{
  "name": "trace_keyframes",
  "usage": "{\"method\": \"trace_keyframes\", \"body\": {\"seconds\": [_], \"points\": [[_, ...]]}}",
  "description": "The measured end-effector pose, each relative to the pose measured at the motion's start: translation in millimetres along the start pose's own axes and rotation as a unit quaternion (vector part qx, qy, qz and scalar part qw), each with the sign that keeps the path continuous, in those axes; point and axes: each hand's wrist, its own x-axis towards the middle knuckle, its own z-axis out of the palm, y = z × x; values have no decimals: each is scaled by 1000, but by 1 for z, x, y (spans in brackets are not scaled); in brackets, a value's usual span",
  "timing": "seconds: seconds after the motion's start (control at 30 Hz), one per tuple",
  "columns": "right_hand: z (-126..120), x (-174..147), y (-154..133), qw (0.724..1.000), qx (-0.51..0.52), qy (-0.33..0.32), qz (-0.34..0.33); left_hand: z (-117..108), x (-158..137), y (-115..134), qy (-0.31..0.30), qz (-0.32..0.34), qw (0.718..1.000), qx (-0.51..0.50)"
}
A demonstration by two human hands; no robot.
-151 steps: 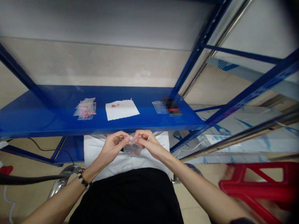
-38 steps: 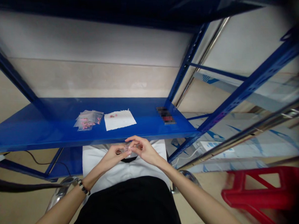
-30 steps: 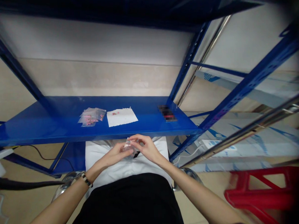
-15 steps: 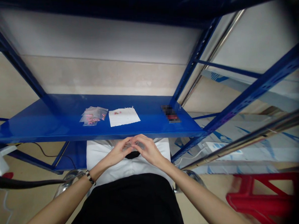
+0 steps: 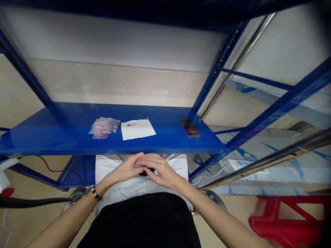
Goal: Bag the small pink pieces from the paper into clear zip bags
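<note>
My left hand point(image 5: 129, 166) and my right hand point(image 5: 160, 170) meet just below the front edge of the blue shelf point(image 5: 72, 124), above my lap. Between their fingers is a small clear plastic bag point(image 5: 136, 164), mostly hidden by the fingers. My left hand's fingers are closed on its left side, and the right hand's fingers lie across its top. On the shelf, a pile of clear zip bags point(image 5: 103, 127) holds small pink pieces. Beside them lies a white sheet of paper point(image 5: 138, 129) with a few small pink pieces point(image 5: 130, 124) on it.
A dark, blurred-out object point(image 5: 190, 127) lies at the shelf's right end. Blue uprights point(image 5: 220, 63) frame the shelf on both sides. A red plastic stool point(image 5: 285, 221) stands at lower right. A black cable or strap point(image 5: 28, 200) crosses at left.
My right hand has moved slightly left and down, its fingers now lying over the left fingertips. The bag between them is more covered. Things on the shelf have not moved.
</note>
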Motion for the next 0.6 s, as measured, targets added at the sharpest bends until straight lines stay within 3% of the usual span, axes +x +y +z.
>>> {"method": "trace_keyframes", "body": {"seconds": [0.17,0.3,0.47,0.6], "points": [[1,-6,-7,995,-78,-62,-22,3,-8,4,29,53,995,74],[10,-12,-16,982,-126,-141,8,6,-15,2,15,87,979,181],[30,-22,-8,964,-191,-178,56,20,-11,-5,-24,82,956,279],[36,-26,-3,962,-182,-193,67,30,-12,-5,-41,73,948,307]]}}
